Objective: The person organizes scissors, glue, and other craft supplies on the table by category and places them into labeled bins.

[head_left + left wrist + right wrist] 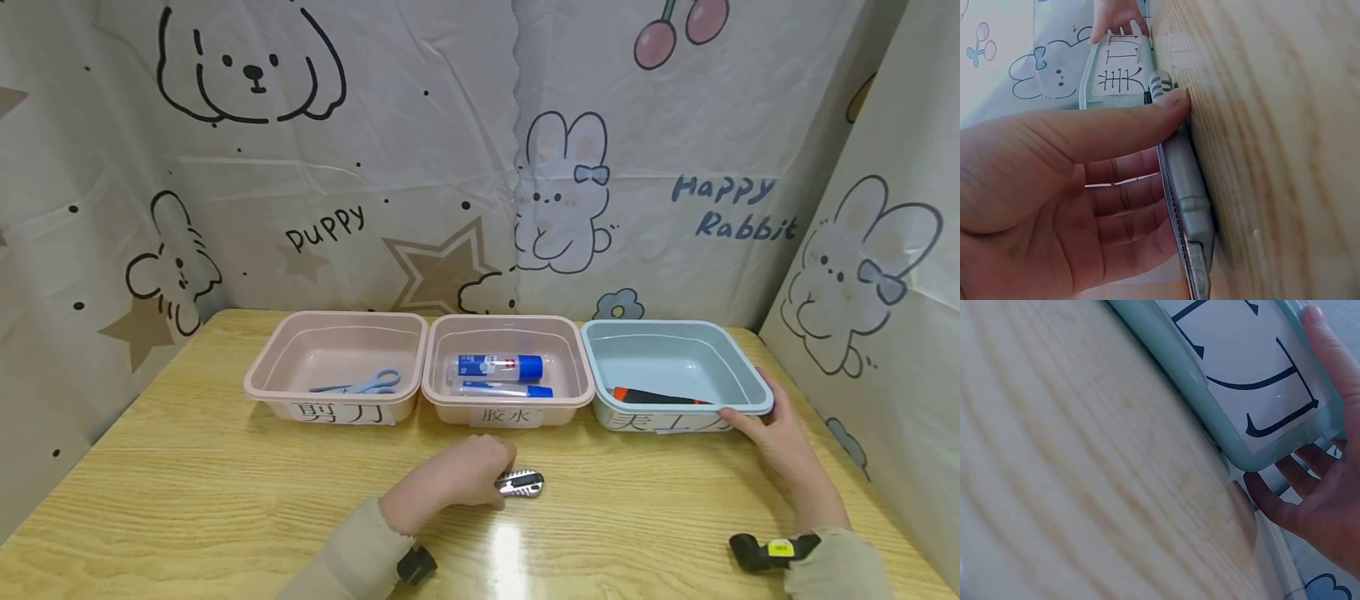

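In the head view, my left hand (467, 473) pinches a silver utility knife (525, 483) lying on the table before the middle bin. The left wrist view shows the thumb on the near side of the knife (1186, 175) and the fingers behind it. My right hand (783, 450) grips the front right corner of the light blue bin (667, 362), thumb at the rim and fingers around the side. Inside that bin lies a black and orange utility knife (654, 397). The right wrist view has the same corner of the labelled bin, with fingers (1266, 500) against its edge.
A pink bin (337, 350) on the left holds blue scissors (375, 382). Next to it, another pink bin (510, 333) holds two blue-capped glue tubes (498, 367). The bins stand in a row on the wooden table (247, 500), with a printed curtain (435, 167) behind.
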`<control>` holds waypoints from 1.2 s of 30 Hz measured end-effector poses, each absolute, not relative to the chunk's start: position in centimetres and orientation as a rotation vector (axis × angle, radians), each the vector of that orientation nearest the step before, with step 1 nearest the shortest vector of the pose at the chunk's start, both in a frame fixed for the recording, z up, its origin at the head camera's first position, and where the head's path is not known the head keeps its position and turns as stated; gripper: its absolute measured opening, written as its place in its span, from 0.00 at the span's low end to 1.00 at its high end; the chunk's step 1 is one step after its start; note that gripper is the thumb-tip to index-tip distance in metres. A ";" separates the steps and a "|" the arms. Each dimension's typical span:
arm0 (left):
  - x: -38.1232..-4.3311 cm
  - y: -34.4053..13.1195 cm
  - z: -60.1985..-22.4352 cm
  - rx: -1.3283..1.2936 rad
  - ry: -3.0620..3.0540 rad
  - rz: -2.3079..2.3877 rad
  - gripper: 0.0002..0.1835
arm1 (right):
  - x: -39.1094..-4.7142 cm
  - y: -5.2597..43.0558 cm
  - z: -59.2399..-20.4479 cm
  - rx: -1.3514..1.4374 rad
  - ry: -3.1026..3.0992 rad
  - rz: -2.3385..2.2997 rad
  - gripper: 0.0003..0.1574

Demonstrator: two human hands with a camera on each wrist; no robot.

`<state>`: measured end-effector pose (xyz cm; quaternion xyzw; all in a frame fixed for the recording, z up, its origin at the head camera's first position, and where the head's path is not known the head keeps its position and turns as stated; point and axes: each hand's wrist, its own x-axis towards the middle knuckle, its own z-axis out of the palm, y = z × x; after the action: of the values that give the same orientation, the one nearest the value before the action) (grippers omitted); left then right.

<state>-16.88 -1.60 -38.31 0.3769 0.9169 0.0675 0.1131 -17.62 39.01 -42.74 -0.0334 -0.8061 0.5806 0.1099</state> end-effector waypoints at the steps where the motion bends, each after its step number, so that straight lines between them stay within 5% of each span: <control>1: -16.9 -1.6 -38.3 1.105 2.683 0.199 0.16 | -17.6 39.0 -42.7 -0.093 -2.357 1.721 0.52; 24: -16.9 0.7 -37.0 1.362 2.798 0.337 0.06 | -17.7 39.0 -43.1 -0.079 -2.323 1.750 0.52; 36: -17.9 3.9 -35.4 1.422 2.909 0.359 0.10 | -17.7 39.1 -42.9 -0.103 -2.309 1.784 0.53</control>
<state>-17.89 3.88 -35.40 0.4356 0.8915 0.1101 -0.0582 -17.66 39.07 -42.88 -0.0352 -0.7860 0.6072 0.1109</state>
